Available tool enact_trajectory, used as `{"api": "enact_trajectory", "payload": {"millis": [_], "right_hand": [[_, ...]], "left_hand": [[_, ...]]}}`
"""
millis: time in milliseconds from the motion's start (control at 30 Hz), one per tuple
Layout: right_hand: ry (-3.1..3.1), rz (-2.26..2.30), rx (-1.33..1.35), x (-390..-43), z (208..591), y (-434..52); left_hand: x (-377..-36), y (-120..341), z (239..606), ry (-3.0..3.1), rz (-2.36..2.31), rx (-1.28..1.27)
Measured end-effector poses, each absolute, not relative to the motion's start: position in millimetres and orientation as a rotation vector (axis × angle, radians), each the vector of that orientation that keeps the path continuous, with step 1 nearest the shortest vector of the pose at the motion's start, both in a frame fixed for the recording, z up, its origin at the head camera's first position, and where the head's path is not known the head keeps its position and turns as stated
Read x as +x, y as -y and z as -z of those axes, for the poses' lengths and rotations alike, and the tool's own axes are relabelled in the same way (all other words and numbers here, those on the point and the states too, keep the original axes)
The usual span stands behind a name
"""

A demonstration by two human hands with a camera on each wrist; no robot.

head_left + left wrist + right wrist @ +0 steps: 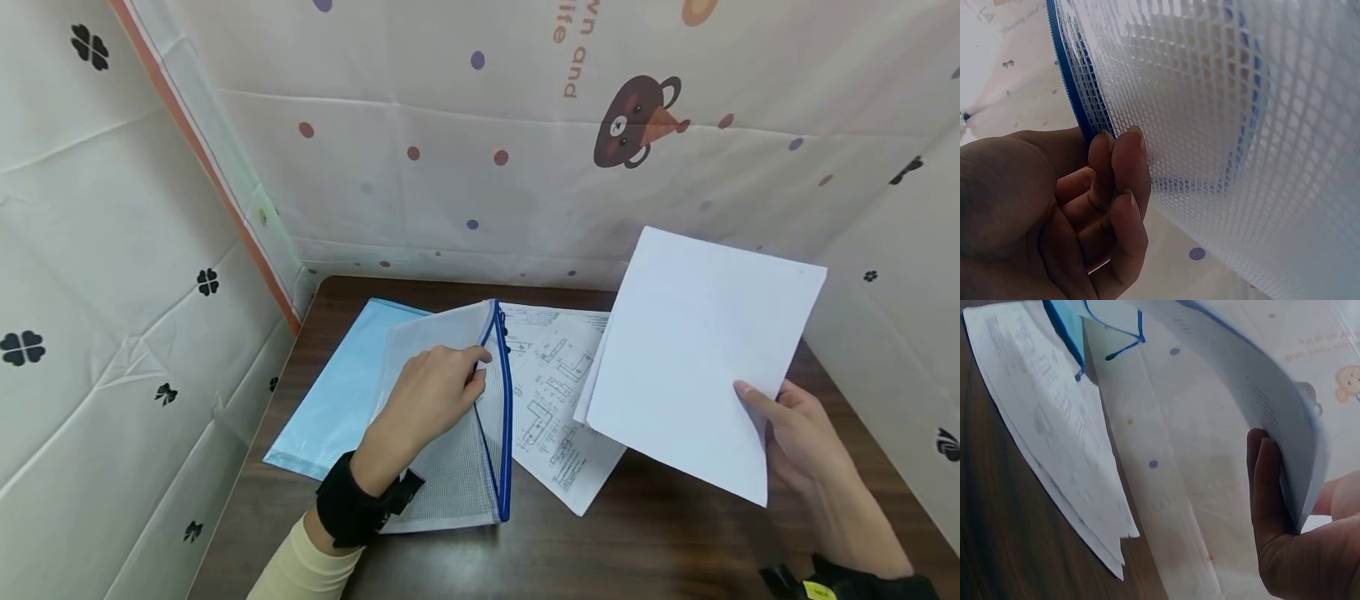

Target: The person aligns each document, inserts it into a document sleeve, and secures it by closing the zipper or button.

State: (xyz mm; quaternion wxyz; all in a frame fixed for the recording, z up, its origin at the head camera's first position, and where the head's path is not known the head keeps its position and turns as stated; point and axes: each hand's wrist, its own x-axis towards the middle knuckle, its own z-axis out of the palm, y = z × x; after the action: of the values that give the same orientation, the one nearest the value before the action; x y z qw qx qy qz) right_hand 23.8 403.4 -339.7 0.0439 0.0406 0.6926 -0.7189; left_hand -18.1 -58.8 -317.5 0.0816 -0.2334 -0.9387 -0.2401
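Note:
My left hand [435, 387] pinches the blue-edged rim of a clear mesh zipper pouch [450, 483], whose mouth gapes toward the right. In the left wrist view the thumb and curled fingers [1129, 169] grip the blue zipper edge, and the mesh [1210, 112] fills much of the picture. On the right, my right hand [806, 433] holds a small stack of white paper sheets [705, 358] by the lower right edge, thumb on top. The right wrist view shows the stack [1272, 412] bent, with print on its underside and fingers beneath.
Printed sheets with line drawings [555, 400] lie on the dark wooden table [637, 533] between pouch and stack. A light blue folder [330, 400] lies partly under the pouch. Patterned white cloth walls [450, 183] stand behind and to both sides.

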Motion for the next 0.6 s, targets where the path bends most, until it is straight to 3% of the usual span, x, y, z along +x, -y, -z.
{"api": "enact_trajectory", "payload": {"millis": [600], "right_hand": [[-2.068,2.085,0.081,25.7,339.9,-395.8]], "left_hand": [[-20.2,59.6,319.5,2.816,0.691,-0.719]]}}
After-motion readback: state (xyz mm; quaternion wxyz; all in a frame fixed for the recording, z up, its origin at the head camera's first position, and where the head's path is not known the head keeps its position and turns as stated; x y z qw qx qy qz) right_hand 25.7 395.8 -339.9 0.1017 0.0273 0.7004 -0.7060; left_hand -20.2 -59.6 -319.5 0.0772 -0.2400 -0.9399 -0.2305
